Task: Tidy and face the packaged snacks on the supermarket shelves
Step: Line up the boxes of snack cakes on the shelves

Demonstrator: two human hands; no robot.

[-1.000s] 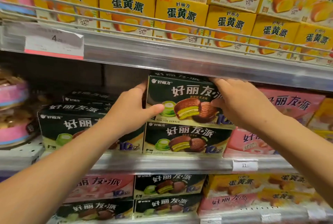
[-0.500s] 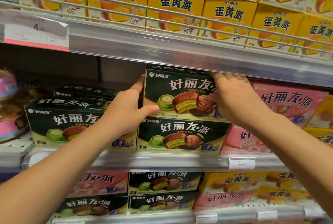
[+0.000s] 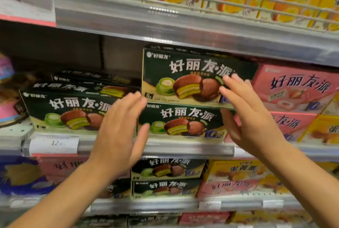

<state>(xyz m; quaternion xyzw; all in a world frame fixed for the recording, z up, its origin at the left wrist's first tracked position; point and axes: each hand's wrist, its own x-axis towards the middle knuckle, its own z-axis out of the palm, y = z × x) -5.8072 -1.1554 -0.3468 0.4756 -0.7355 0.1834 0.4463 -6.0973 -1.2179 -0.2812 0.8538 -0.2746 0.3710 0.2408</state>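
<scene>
Both hands off top green box (image 3: 192, 75): left hand (image 3: 117, 132) and right hand (image 3: 251, 117) now spread wide, holding nothing. Box sits stacked on lower green box (image 3: 183, 123), middle shelf (image 3: 183, 149), front-facing. You released it; placement appears done.

A dark green pie box (image 3: 183, 75) sits squarely on top of a matching green box (image 3: 181, 123) on the middle shelf, fronts facing out. Just left, another green box (image 3: 69, 112) lies lower, one more stacked behind it.
</scene>
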